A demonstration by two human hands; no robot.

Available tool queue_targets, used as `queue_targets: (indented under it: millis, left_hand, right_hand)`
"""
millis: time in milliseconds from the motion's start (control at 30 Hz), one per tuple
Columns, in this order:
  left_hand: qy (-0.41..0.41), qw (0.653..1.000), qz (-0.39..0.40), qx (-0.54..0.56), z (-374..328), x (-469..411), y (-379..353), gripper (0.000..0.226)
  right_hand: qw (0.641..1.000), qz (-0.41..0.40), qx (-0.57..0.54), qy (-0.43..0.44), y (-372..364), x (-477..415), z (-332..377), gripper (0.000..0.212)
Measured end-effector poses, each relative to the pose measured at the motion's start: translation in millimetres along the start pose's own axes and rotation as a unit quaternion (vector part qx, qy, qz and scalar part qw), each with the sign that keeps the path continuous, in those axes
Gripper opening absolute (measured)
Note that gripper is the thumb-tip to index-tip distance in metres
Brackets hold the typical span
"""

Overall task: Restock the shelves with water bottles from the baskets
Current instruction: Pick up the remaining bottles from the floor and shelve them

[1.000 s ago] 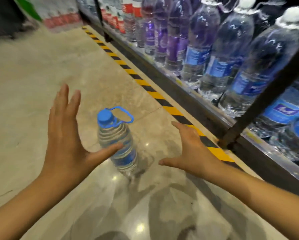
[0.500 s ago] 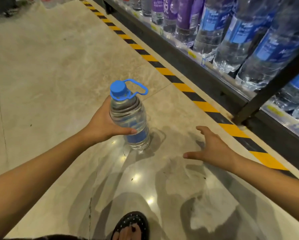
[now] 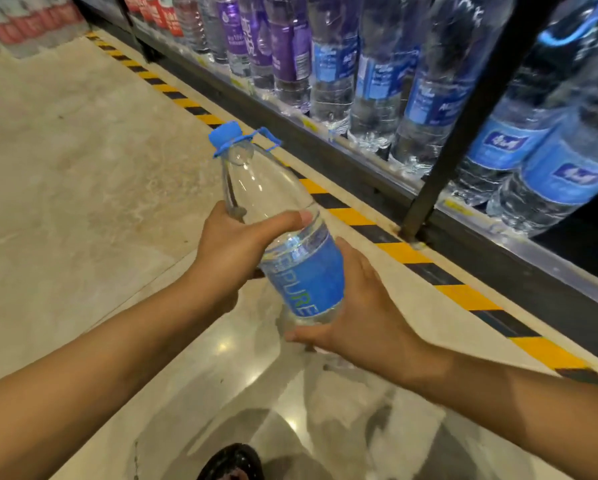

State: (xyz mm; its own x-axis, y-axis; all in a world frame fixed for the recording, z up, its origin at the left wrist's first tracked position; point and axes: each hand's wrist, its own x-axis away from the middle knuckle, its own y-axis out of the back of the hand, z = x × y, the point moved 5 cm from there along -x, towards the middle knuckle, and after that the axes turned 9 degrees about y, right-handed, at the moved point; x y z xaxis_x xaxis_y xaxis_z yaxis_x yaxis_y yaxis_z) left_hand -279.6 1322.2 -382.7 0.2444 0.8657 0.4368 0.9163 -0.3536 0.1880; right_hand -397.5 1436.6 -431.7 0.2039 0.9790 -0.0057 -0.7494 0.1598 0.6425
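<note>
A polished beige stone floor (image 3: pixel 65 168) fills the left and lower frame, with ceiling lights reflected in it. A yellow-and-black hazard stripe (image 3: pixel 353 216) runs diagonally from the upper left down to the right edge, following the foot of a dark shelf (image 3: pixel 360 171). Along that shelf, across the top and right of the frame, stand rows of stocked bottles: red-labelled ones (image 3: pixel 159 12) at the upper left, purple-labelled ones (image 3: pixel 287 46) in the top middle, blue-labelled ones (image 3: pixel 429 91) beside them, and larger blue-labelled bottles (image 3: pixel 567 174) at the far right. A black upright post (image 3: pixel 464 133) crosses in front of them.

In the middle of the frame, the water bottle (image 3: pixel 273 195) is held in the air above the floor by both hands. It tilts with its blue cap (image 3: pixel 223 133) toward the upper left and its base toward the lower right. A blue carry loop (image 3: pixel 263 140) hangs off the neck, and the blue label (image 3: pixel 308 282) reads "PURE".

The left hand (image 3: pixel 231 251) grips the bottle's clear upper body – thumb laid across the front, fingers wrapped behind. The right hand (image 3: pixel 363 317) cups the lower end, thumb beneath the base and fingers curved up along the label's right side.

At the bottom edge – a dark sandal (image 3: pixel 231 462) on the floor.
</note>
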Motion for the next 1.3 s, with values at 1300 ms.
queue_targets:
  millis: [1300]
  left_hand:
    - [-0.36, 0.819, 0.392, -0.212, -151.5, 139.9, -310.5, 0.065]
  right_hand:
    - [0.935, -0.334, -0.051, -0.106, 288.3, 143.4, -66.3, 0.077]
